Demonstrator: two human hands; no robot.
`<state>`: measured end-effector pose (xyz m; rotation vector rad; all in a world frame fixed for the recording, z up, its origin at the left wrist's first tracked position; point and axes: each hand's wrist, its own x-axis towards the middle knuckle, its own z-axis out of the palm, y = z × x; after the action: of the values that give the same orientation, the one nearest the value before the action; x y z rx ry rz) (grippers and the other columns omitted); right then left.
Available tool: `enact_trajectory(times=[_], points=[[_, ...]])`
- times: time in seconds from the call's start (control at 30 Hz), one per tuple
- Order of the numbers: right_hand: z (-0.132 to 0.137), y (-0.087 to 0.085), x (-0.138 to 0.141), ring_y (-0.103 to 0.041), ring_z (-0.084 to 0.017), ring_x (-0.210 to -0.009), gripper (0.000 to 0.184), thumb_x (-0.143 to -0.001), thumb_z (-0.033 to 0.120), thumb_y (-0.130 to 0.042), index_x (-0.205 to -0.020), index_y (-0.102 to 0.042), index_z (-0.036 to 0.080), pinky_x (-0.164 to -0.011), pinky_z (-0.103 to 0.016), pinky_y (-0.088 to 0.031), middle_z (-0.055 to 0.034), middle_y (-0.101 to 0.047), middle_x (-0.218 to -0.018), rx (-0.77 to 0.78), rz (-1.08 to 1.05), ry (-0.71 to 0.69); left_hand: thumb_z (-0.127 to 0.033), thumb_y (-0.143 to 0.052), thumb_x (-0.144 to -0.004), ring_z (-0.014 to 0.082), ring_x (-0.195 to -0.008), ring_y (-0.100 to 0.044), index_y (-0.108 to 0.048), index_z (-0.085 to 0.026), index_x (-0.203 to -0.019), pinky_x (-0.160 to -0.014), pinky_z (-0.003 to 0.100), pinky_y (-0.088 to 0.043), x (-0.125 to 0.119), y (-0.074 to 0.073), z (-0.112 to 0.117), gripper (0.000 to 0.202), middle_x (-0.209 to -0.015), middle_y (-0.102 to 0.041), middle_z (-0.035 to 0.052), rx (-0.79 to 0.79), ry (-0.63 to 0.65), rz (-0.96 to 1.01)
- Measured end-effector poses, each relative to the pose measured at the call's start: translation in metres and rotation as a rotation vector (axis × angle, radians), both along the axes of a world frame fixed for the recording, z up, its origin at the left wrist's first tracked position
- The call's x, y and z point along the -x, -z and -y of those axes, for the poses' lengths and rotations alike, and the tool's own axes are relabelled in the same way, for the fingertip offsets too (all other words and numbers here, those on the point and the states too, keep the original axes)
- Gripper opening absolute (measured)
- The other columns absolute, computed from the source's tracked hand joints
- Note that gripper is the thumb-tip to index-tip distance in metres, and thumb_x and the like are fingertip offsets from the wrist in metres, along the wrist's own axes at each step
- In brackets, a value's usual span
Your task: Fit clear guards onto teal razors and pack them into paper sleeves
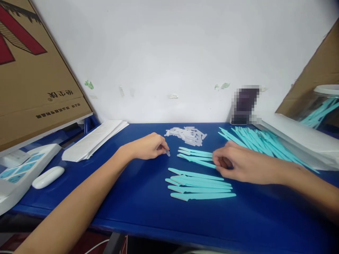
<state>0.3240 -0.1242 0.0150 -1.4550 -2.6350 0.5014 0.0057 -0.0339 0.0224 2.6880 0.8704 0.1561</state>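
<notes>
My left hand (150,146) is closed in a pinch on a small translucent blade cap (167,153), held just above the table. Behind it lies a heap of similar caps (189,135). My right hand (234,160) is closed around the handle ends of several teal eyebrow razors (197,153), whose blade ends point left toward the left hand. In front of both hands, more eyebrow razors (201,195) lie side by side on the blue table (137,201), blades to the left. A larger pile of teal razors (265,143) spreads behind my right forearm.
White paper sheets (92,141) lie at the left, near a white oval case (48,177) and a white tray with blue panels (26,169). A cardboard box (34,81) stands far left. At right are a plastic bag (304,144) and a clear tub (321,106) holding razors. A white wall closes the back.
</notes>
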Motion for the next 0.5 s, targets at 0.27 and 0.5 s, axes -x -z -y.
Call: enact_trajectory(times=[0.27,0.5], points=[[-0.002,-0.010,-0.005,-0.049,-0.014,-0.053,0.016,-0.092,0.038,-0.054,-0.089,-0.063,0.024,-0.051,-0.026,-0.038,0.0015,-0.062,-0.065,0.130,-0.057,-0.015,-0.036,-0.074,-0.087,0.0123,-0.063,-0.060,-0.078,-0.018,-0.085,-0.058,0.024,-0.044,-0.013,0.001,0.012,0.018,-0.076,-0.072,0.0024,0.149,0.047,0.015],[-0.003,-0.011,-0.004,-0.047,-0.013,-0.054,0.015,-0.092,0.037,-0.055,-0.085,-0.059,0.024,-0.052,-0.025,-0.036,0.0021,-0.060,-0.065,0.109,-0.067,-0.037,-0.025,-0.071,-0.089,0.0119,-0.069,-0.063,-0.082,-0.020,-0.088,-0.065,0.025,-0.047,-0.016,0.000,0.016,0.012,-0.082,-0.076,0.0018,0.073,0.092,0.055]])
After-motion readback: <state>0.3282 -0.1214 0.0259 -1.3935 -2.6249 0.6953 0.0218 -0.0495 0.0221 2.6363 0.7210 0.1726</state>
